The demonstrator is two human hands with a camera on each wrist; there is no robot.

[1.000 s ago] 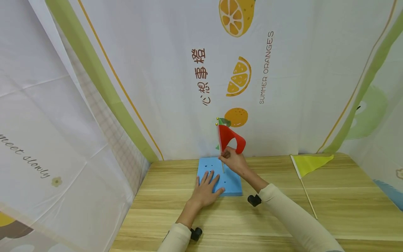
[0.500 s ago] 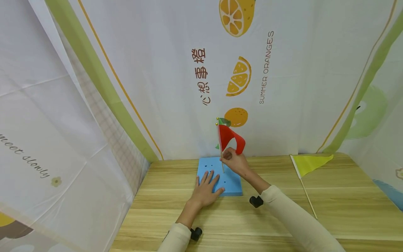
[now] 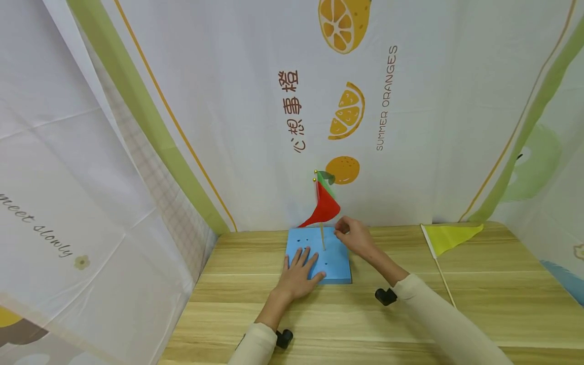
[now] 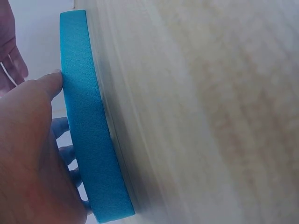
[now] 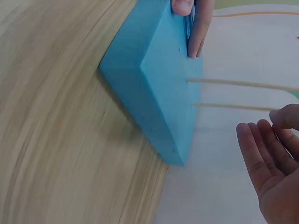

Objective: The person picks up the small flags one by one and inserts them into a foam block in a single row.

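A blue foam block (image 3: 338, 266) lies on the table, with several small holes in its top. My left hand (image 3: 296, 279) rests on its left part, fingers spread; in the left wrist view the thumb touches the block's edge (image 4: 91, 116). A red flag (image 3: 327, 207) stands upright by its thin stick (image 3: 322, 238) in the block, its cloth drooping to the left. Behind it shows part of a green flag (image 3: 329, 188). Two sticks (image 5: 233, 83) rise from the foam in the right wrist view. Just right of the red flag, my right hand (image 3: 357, 238) holds nothing, its fingers loosely bent.
A yellow flag (image 3: 449, 239) on a stick lies on the wooden table (image 3: 392, 334) to the right. Close behind the block hangs a white curtain (image 3: 255, 192) printed with oranges. Another curtain (image 3: 114, 203) closes the left side.
My right hand has let go of the red flag's stick and moved a little to the right. The red cloth has swung from right to left. My left hand has stayed put.
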